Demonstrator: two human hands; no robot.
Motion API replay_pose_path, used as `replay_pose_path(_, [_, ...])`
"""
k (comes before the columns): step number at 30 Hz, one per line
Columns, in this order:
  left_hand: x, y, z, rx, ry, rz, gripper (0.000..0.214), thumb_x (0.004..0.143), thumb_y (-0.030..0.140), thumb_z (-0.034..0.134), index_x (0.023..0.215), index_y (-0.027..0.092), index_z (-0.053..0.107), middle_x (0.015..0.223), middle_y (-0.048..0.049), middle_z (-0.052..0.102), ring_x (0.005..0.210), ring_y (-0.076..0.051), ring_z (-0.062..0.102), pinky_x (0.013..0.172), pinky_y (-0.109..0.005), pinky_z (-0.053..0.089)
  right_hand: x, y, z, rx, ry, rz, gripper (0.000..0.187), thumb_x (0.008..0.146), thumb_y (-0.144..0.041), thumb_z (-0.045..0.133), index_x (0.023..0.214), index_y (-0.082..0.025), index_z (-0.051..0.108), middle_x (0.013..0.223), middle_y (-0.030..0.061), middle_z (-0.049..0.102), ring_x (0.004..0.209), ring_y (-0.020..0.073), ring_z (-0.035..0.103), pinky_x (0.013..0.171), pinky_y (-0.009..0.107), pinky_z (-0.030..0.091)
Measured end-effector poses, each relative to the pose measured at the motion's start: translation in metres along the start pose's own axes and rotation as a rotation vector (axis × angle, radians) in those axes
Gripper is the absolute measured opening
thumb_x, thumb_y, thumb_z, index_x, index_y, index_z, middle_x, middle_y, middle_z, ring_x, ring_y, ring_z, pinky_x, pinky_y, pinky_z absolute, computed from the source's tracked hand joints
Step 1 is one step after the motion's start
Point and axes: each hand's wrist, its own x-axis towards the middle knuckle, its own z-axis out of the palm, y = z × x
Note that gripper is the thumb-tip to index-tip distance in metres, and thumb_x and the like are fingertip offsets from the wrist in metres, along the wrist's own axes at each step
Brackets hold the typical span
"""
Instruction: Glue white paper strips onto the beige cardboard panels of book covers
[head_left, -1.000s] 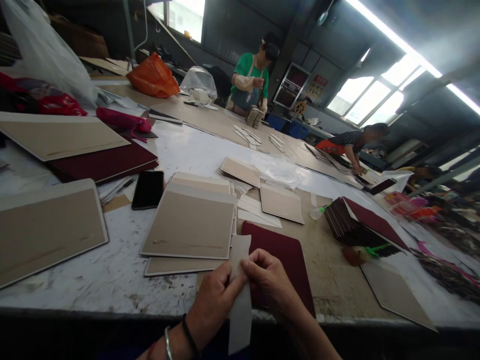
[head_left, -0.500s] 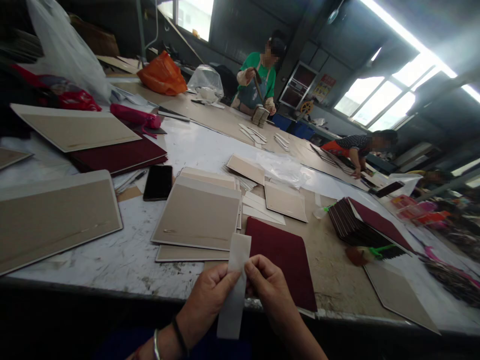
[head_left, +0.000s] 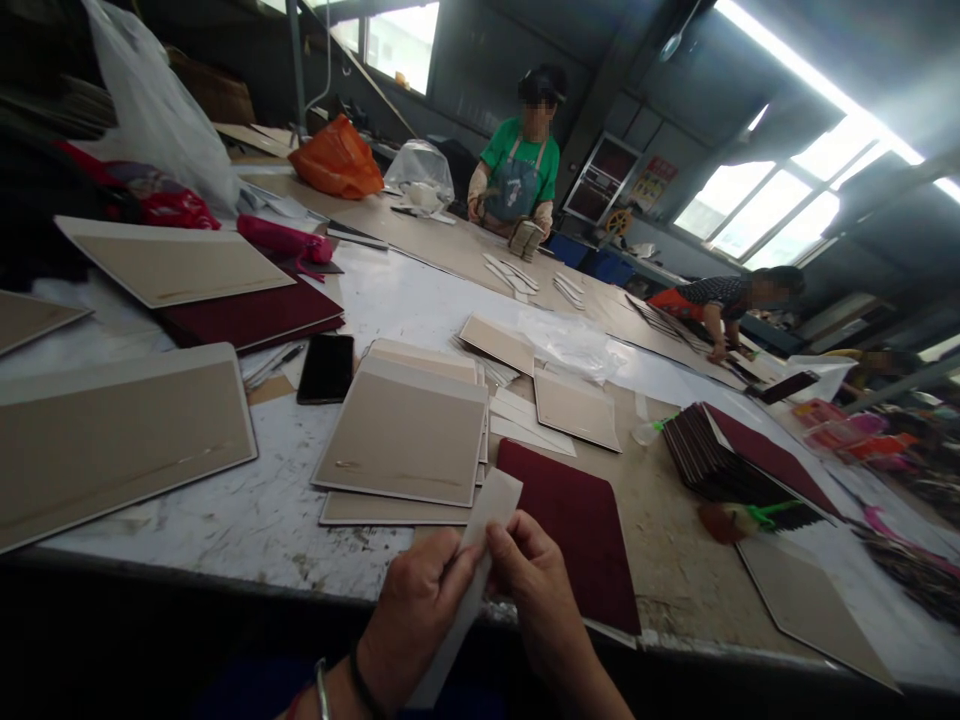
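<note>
Both my hands pinch a long white paper strip (head_left: 491,505) at the table's near edge. My left hand (head_left: 416,610), with bracelets at the wrist, grips it from the left. My right hand (head_left: 536,580) pinches it from the right. The strip tilts, its top end leaning right and its lower end hanging below the table edge. Just beyond my fingers a dark red cover (head_left: 574,525) lies flat on the table. A stack of grey boards (head_left: 409,430) lies to its left.
A black phone (head_left: 327,367) lies left of the boards. A fanned pile of dark red covers (head_left: 731,465) sits at right. Large grey boards (head_left: 112,435) lie at left. One person in a green shirt (head_left: 521,165) and another bent over (head_left: 712,300) work farther along the table.
The strip has tilted so its top leans right. The view has shifted slightly, and my hands stay pinched on the strip. The person in green has lowered a tool.
</note>
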Motion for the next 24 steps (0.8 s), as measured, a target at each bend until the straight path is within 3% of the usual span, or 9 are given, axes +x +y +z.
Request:
replay_pose_path(6, [0.004, 0.005, -0.005, -0.507, -0.298, -0.324, 0.046, 0.071, 0.061, 0.049, 0.069, 0.015, 0.052, 0.053, 0.0037, 0.043, 0.046, -0.008, 0.035, 0.044, -0.021, 0.027, 0.004, 0.004, 0.007, 0.178, -0.026, 0.096, 0.042, 0.065, -0.047, 0.069, 0.061, -0.018, 0.039, 0.048, -0.0082, 0.042, 0.043, 0.004, 0.033, 0.041, 0.017, 0.026])
replay_pose_path(15, [0.004, -0.002, -0.026, -0.783, -0.337, -0.335, 0.049, 0.075, 0.059, 0.049, 0.074, 0.012, 0.063, 0.058, 0.0003, 0.048, 0.054, -0.011, 0.04, 0.053, -0.024, 0.033, 0.011, -0.018, 0.014, -0.129, -0.215, 0.074, 0.035, 0.075, -0.048, 0.059, 0.067, -0.014, 0.055, 0.056, -0.0031, 0.048, 0.05, 0.0063, 0.039, 0.05, 0.019, 0.031])
replay_pose_path(24, [0.005, -0.016, -0.042, -0.809, -0.311, -0.366, 0.043, 0.078, 0.052, 0.05, 0.093, 0.014, 0.062, 0.068, -0.0002, 0.054, 0.062, -0.012, 0.044, 0.057, -0.023, 0.034, 0.019, -0.022, 0.036, -0.212, -0.169, 0.12, 0.035, 0.07, -0.047, 0.063, 0.061, -0.016, 0.049, 0.05, -0.0052, 0.046, 0.045, 0.0059, 0.035, 0.046, 0.02, 0.029])
